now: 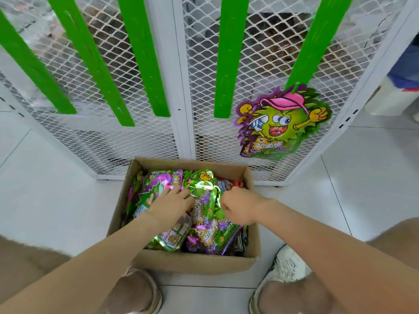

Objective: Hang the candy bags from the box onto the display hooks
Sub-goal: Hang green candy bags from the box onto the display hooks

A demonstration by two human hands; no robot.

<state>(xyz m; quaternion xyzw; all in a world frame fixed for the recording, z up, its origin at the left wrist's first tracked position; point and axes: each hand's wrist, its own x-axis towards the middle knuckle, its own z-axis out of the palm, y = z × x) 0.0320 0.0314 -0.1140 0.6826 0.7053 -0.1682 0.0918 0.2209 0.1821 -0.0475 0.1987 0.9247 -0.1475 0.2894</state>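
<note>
Beyond my shoes [288, 266], in the cardboard box [195, 261], my left hand [172, 201] lies flat on candy bags [204, 234], my right hand [238, 206] pinches the top bag [205, 196]: light, slippery foil, I'd grip near its hang-hole.

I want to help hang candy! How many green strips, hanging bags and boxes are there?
Green strips: 5
Hanging candy bags: 1
Cardboard boxes: 1
Total: 7
</note>
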